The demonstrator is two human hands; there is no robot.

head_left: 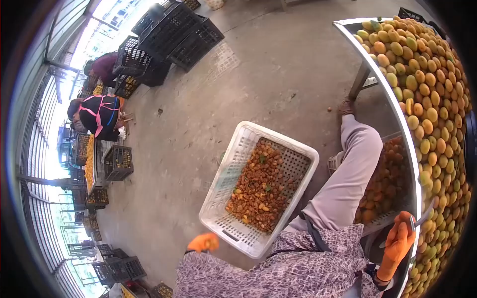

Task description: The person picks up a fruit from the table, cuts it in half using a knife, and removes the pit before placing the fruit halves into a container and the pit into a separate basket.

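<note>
White crate (300, 148): on the concrete floor, part-filled with brown fruit stones (258, 191). Left hand (199, 243), orange-gloved, is just beside the crate's near left corner, fingers curled; it is blurred, and whether it pinches anything cannot be told. Right hand (396, 244), likewise gloved, is well right of the crate, fingers closed around a curved-bladed tool (426, 212). Right of the crate, a metal-rimmed table (413, 144) bears heaped apricots (431, 114). Far left of the crate, a co-worker in pink straps (102, 114) bends; stacked black crates (171, 32) stand beyond it.
</note>
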